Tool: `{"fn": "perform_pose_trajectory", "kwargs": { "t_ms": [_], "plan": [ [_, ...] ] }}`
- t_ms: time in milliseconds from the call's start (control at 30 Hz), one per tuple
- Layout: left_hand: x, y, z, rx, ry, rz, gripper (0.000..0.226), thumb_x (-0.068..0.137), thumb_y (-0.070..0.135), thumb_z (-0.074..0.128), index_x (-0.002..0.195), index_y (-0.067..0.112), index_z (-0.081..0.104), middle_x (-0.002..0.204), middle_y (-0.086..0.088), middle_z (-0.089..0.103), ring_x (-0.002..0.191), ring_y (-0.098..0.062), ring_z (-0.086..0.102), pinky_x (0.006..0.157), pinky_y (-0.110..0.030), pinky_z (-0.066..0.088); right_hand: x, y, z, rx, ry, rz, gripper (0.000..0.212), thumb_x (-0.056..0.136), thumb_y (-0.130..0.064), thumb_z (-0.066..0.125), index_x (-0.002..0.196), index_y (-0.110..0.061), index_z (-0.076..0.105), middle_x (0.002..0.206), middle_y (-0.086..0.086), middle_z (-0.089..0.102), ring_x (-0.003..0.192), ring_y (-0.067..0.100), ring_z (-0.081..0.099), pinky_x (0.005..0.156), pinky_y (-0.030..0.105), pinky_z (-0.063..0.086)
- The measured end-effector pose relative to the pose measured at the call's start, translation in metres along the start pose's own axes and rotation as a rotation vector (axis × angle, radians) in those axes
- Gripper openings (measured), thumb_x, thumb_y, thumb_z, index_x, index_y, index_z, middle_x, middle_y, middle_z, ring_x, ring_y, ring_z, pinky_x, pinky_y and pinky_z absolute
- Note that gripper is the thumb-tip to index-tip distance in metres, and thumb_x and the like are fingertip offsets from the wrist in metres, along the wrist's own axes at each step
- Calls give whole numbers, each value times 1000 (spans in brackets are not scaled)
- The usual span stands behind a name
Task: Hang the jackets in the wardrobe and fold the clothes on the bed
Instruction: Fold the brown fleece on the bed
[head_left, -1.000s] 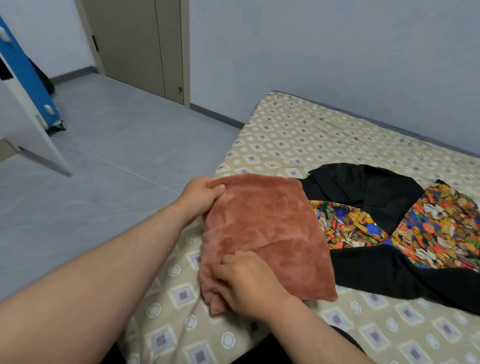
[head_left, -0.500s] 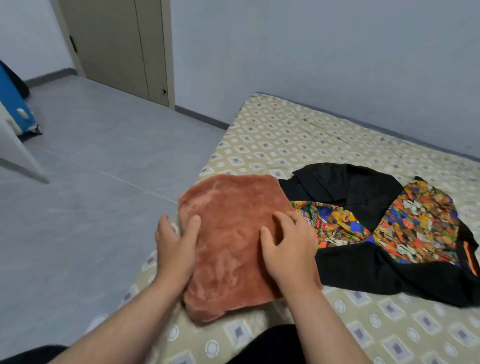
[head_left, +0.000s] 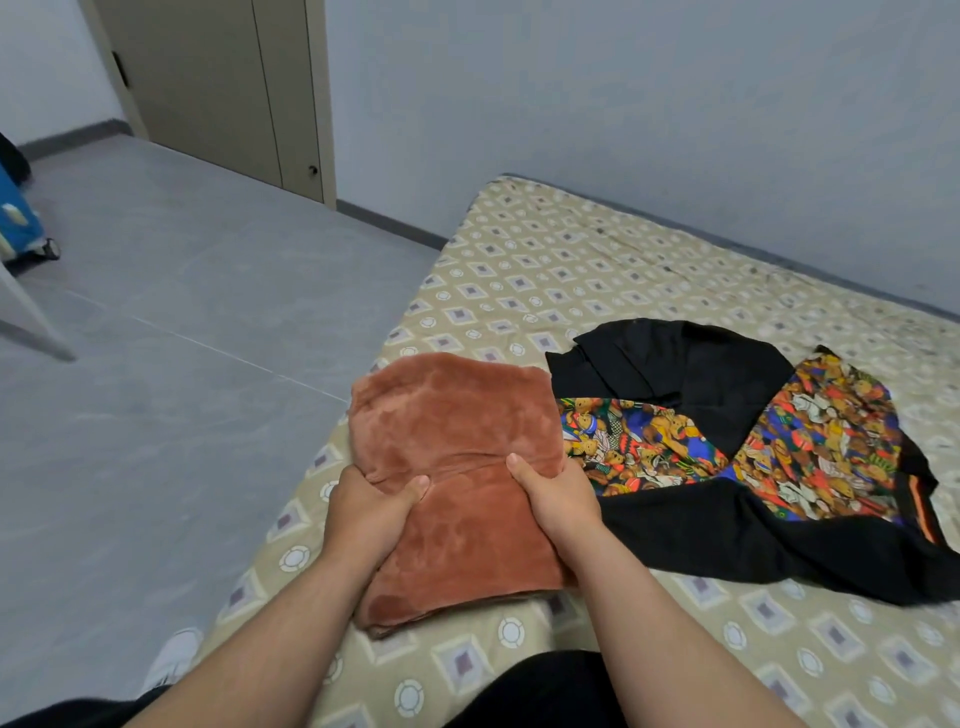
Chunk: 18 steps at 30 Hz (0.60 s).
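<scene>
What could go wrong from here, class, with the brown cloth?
1. The left hand and right hand grip the brown cloth by its sides; its plush layers might sag open when lifted.
2. It lies at the edge of the bed, so it could slip to the floor.
3. It touches the black garment, which might get dragged.

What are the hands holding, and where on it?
The folded rust-brown fleece garment: left hand grips its left edge, right hand its right edge.
</scene>
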<state>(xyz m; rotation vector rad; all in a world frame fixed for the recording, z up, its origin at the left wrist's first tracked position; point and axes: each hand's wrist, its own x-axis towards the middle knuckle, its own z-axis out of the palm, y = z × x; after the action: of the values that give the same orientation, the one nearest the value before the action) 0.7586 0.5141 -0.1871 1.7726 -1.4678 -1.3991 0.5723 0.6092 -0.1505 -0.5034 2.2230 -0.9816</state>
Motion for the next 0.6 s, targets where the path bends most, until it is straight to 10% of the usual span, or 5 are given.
{"fn": "perform_pose_trajectory", "kwargs": {
  "t_ms": [167,367,467,600],
  "plan": [
    [7,1,0,-11,-13,6,60,71,42,84,116,12,58,114,-6,68,100,-26,64,80,-35,50,-2,-10,-11,-9,-81,5,48,71,-66,74,101,-28,74,94,-9,75,89,20,71,85,38,57],
    [-10,7,-23,95,32,35,80,68,52,82,130,12,52,125,-12,60,112,-32,58,91,-38,47,-30,-5,-33,524,-455,309,34,79,-45,78,95,-15,81,110,18,73,97,36,72,76,44,60],
    [-42,13,-40,406,244,486,63,75,50,73,127,17,56,115,-12,59,107,-36,54,92,-42,43,-44,-8,-34,665,-547,330,35,78,-37,76,100,-10,79,115,22,71,97,37,72,75,44,60],
    [-83,30,-63,136,-268,672,51,82,60,54,131,44,56,127,20,61,119,0,53,97,-19,41,-72,-34,-28,776,-584,209,51,79,-33,71,122,-6,69,121,24,67,105,39,69,88,48,54]
  ]
}}
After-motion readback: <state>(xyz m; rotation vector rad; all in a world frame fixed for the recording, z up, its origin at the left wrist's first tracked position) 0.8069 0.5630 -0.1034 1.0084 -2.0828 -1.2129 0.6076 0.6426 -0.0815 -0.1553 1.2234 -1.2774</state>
